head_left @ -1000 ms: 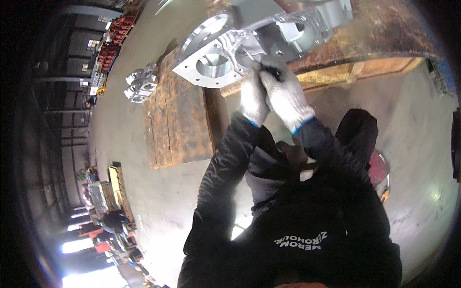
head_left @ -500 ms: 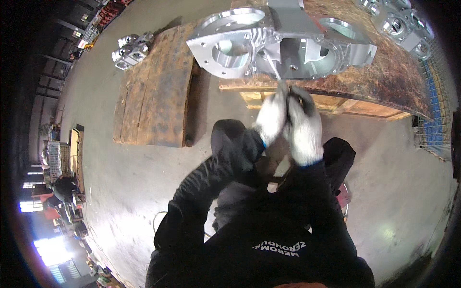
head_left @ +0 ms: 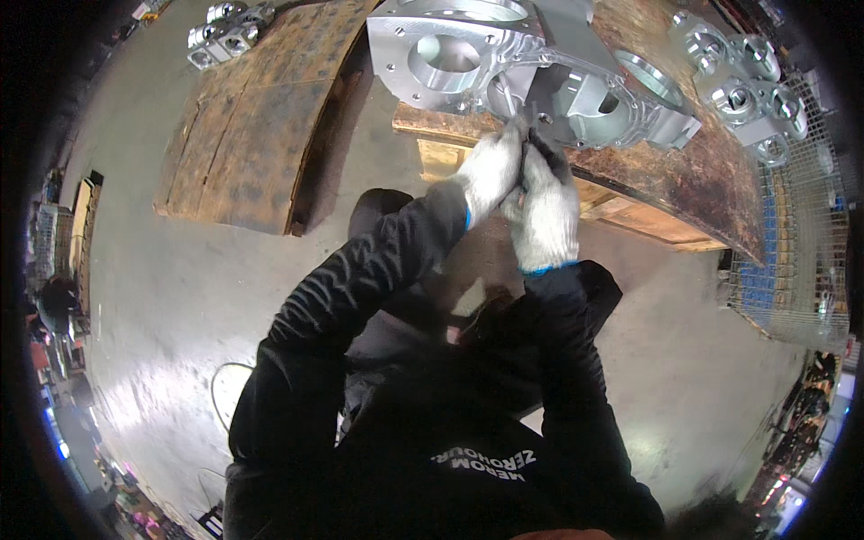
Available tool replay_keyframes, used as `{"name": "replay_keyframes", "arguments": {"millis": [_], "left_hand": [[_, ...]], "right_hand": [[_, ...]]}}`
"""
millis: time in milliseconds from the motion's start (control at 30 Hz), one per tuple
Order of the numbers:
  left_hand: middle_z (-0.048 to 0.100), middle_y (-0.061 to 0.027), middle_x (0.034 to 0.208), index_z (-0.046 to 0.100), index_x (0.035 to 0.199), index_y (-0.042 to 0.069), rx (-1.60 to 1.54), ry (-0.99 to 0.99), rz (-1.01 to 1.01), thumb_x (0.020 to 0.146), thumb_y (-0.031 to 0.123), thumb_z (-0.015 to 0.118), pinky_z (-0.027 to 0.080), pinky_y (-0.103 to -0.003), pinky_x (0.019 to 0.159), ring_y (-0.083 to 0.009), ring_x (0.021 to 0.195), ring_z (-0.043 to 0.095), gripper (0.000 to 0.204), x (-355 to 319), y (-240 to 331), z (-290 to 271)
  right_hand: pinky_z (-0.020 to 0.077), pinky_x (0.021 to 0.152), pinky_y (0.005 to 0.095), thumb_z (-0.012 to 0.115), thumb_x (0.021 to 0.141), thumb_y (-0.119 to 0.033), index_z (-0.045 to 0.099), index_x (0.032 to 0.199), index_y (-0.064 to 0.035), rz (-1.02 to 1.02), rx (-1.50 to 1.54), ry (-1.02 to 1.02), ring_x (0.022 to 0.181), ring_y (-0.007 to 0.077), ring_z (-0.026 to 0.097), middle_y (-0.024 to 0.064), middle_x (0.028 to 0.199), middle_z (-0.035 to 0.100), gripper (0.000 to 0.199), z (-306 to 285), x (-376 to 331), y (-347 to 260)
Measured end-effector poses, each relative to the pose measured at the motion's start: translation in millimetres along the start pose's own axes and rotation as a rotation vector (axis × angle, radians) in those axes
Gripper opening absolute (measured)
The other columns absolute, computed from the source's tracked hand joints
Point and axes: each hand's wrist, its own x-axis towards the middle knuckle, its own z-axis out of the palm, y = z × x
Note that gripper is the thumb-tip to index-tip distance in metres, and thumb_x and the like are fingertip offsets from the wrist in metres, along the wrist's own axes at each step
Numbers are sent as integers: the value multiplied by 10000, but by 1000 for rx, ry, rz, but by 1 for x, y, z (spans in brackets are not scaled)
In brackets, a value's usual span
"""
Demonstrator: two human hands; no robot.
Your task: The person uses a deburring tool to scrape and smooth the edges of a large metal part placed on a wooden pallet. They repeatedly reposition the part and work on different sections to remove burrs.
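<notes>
A large silvery machined metal casting [head_left: 513, 56] with round bores and bolt holes lies across the wooden-topped bench before me. My left hand [head_left: 491, 173], in a white glove, is closed with its fingertips at the lower end of a thin pale rod [head_left: 508, 92], whose upper part reaches into a recess of the casting. Pressed close beside it, my right hand [head_left: 549, 211], gloved in white with dark fingertips, is closed too. Fingers hide what the right hand grips and the rod's lower end, so the tool's exact kind does not show.
The bench's worn wooden top [head_left: 666, 193] extends to the right, with several smaller castings [head_left: 742, 99] on it. Beyond stands a wire mesh cage [head_left: 787, 243]. To the left is a low wooden platform [head_left: 247, 135], with another small casting [head_left: 229, 34] at its far end.
The view has shifted and turned, so the casting and bench sit higher and tilt down to the right. Both hands stay together at the rod by the casting.
</notes>
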Motion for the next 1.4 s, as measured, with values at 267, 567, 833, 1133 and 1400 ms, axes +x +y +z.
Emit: {"name": "replay_keyframes", "arguments": {"millis": [267, 567, 833, 1133, 1400], "left_hand": [[699, -180, 935, 618, 1151, -55, -125, -54, 7, 1100, 535, 287, 586, -401, 745, -270, 843, 716, 678, 18, -3, -6], [697, -230, 958, 603, 1207, -86, 102, 21, 20, 1094, 554, 293, 571, -422, 840, -322, 949, 708, 720, 13, -5, 1], [706, -279, 1077, 624, 1233, -87, 199, 94, 161, 1063, 617, 326, 561, -433, 899, -340, 1057, 693, 783, 4, -29, 17], [654, -299, 1205, 575, 1265, -96, 246, 119, 220, 1093, 499, 313, 518, -407, 989, -339, 1174, 648, 672, -12, -10, 15], [702, -272, 1093, 640, 1185, -83, 346, 72, 76, 1087, 577, 284, 486, -443, 1013, -347, 1160, 656, 757, -14, -5, 7]], "right_hand": [[507, 648, 213, 587, 1053, -168, 620, 1355, -30, -79, -290, -67, 799, 68, 616, 34, 1129, 677, 334, -1, 8, 3], [542, 804, 268, 596, 1057, -218, 632, 1331, -54, -116, -127, -4, 999, 115, 663, 41, 1177, 693, 321, -15, 11, 14], [526, 659, 220, 603, 1050, -180, 623, 1326, -33, -163, 39, 8, 885, 97, 661, 55, 1113, 692, 313, -20, -14, 16], [468, 635, 248, 634, 1025, -168, 630, 1309, -12, -57, -37, 30, 755, 102, 592, 60, 1046, 710, 324, -9, -20, -7], [539, 779, 297, 549, 1040, -136, 606, 1374, -22, -147, -172, 0, 955, 165, 661, 100, 1209, 696, 357, -10, -17, -2]]}}
